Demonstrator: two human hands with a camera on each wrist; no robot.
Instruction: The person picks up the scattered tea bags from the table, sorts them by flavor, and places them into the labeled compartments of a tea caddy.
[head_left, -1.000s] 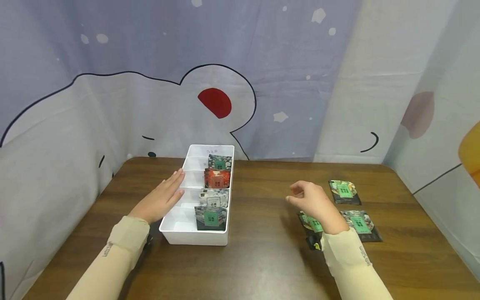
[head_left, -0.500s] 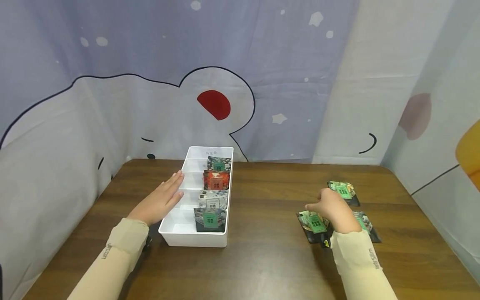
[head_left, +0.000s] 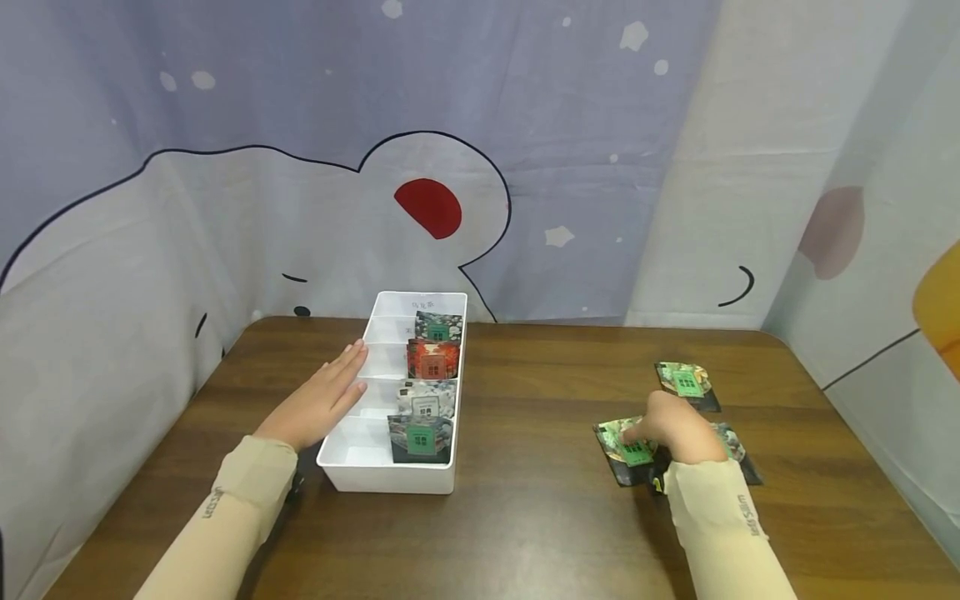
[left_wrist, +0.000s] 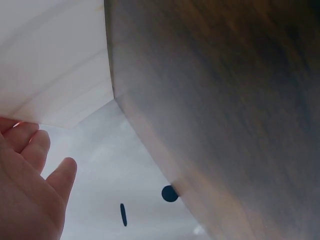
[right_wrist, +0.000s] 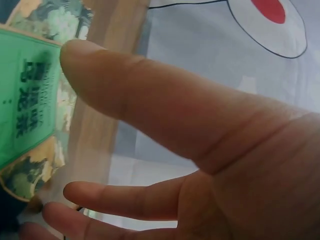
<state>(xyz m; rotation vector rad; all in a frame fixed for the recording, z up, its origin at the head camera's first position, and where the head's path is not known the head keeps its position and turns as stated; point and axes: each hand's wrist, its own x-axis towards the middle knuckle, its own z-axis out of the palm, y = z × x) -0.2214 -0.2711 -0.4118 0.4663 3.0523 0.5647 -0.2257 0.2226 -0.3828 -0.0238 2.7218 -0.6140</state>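
Note:
My right hand (head_left: 678,425) is low over a tea packet (head_left: 636,454) with a green label, lying on the table at the right. In the right wrist view the thumb tip is at the edge of that packet's green label (right_wrist: 30,100), while the other fingers stretch out apart from the thumb. My left hand (head_left: 318,404) lies with straight fingers along the left side of a white divided box (head_left: 386,478). Its fingertips reach the box wall in the left wrist view. Inside the box stand a dark green packet (head_left: 422,440), a grey-white one (head_left: 426,398) and a red one (head_left: 433,360).
Another green-label packet (head_left: 686,383) lies farther back at the right. A further packet (head_left: 735,450) is partly hidden behind my right hand. At the box's far end stands one more dark packet (head_left: 438,327). A patterned curtain (head_left: 562,167) hangs behind the wooden table (head_left: 525,517).
My right hand has moved right and down onto the green-label packet, its thumb now over the label. The left hand stays beside the box.

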